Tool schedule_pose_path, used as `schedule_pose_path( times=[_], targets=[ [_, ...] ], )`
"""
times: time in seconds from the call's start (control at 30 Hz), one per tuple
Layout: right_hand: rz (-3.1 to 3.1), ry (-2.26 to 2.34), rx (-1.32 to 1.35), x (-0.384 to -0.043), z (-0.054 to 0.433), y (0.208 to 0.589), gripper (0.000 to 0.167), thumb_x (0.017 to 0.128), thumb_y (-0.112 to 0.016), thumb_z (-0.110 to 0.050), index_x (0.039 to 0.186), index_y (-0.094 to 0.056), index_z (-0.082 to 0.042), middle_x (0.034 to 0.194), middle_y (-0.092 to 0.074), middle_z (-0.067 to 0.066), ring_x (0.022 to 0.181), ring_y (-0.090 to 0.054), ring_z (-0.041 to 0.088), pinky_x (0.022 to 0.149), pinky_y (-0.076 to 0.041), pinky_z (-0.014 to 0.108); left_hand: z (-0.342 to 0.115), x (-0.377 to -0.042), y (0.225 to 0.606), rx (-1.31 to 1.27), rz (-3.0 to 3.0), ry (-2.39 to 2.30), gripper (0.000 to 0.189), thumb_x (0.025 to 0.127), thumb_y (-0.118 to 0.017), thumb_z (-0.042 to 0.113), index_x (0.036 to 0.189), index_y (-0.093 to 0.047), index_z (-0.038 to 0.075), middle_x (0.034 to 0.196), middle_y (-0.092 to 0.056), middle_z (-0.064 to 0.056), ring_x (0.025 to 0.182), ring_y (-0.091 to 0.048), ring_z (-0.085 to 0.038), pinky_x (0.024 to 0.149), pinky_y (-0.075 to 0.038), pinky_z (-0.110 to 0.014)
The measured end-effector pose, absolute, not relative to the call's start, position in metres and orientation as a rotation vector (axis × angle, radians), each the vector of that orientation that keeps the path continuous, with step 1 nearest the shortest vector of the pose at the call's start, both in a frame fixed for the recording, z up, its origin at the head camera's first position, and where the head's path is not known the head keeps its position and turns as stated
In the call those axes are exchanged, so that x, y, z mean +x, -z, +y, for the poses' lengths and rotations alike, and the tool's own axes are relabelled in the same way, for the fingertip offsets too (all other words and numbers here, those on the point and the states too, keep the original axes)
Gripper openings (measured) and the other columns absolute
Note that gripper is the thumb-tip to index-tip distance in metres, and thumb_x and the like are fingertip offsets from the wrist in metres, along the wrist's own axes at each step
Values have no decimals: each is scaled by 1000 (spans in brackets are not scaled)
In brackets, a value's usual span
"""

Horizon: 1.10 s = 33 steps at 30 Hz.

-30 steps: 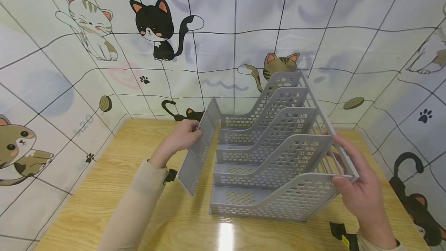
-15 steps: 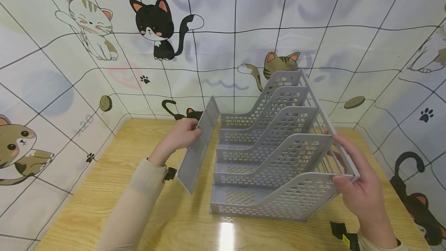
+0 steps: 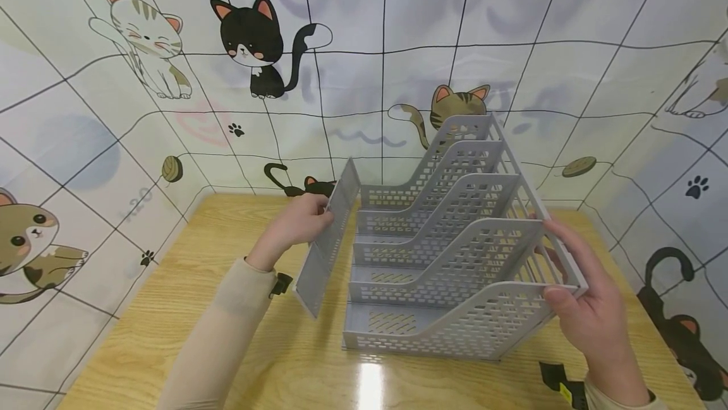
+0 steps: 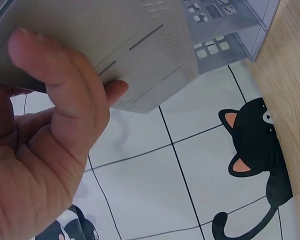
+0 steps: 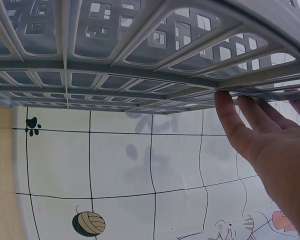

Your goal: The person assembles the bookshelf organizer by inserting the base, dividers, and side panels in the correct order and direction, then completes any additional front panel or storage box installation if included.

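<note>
A grey plastic file organizer [image 3: 483, 302] with several upright, perforated dividers stands on the table, its slots facing left. On its right side my right hand [image 3: 597, 312] grips the barred back frame, thumb at the near corner. In the right wrist view, fingers of the right hand [image 5: 275, 145] reach onto the organizer's bars [image 5: 135, 75]. My left hand [image 3: 296, 220] pinches a long, thin grey panel [image 3: 327, 236], held tilted just left of the slots, with a narrow gap between. The left wrist view shows the left hand [image 4: 50, 145] around the panel's edge [image 4: 140, 65].
The wood-grain table [image 3: 188, 271] lies under everything. A cat-printed, grid-lined sheet [image 3: 364, 81] covers the walls behind and to both sides. Black straps sit at both wrists.
My left hand has shifted the panel very slightly to the right and changed its tilt a little. The organizer and my right hand stay where they were.
</note>
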State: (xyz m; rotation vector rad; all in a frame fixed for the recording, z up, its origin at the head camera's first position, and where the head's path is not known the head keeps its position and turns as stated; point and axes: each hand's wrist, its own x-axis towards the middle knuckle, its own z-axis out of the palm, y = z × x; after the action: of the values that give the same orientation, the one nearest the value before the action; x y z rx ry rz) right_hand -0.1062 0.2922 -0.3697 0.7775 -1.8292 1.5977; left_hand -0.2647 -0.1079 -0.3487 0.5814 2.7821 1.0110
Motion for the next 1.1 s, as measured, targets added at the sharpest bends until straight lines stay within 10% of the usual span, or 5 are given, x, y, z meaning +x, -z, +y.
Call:
schedule_pose_path(
  times=[0.4, 1.1],
  targets=[
    [-1848, -1588, 757, -105, 291, 369, 64, 97, -73, -13, 147, -43, 13, 155, -47, 21, 141, -45, 26, 110, -41, 20, -96, -264, 355, 632, 2761, -1013, 17, 97, -51, 8, 90, -64, 0, 62, -57, -6, 42, -50, -13, 43, -42, -28],
    [-1818, -1626, 760, -107, 292, 370, 64, 98, -72, -15, 148, -43, 13, 155, -47, 20, 142, -44, 26, 111, -40, 21, -87, -259, 360, 599, 2662, -1112, 30, 101, -49, 9, 118, -68, -6, 73, -67, -12, 40, -58, -19, 41, -48, -31]
  ],
)
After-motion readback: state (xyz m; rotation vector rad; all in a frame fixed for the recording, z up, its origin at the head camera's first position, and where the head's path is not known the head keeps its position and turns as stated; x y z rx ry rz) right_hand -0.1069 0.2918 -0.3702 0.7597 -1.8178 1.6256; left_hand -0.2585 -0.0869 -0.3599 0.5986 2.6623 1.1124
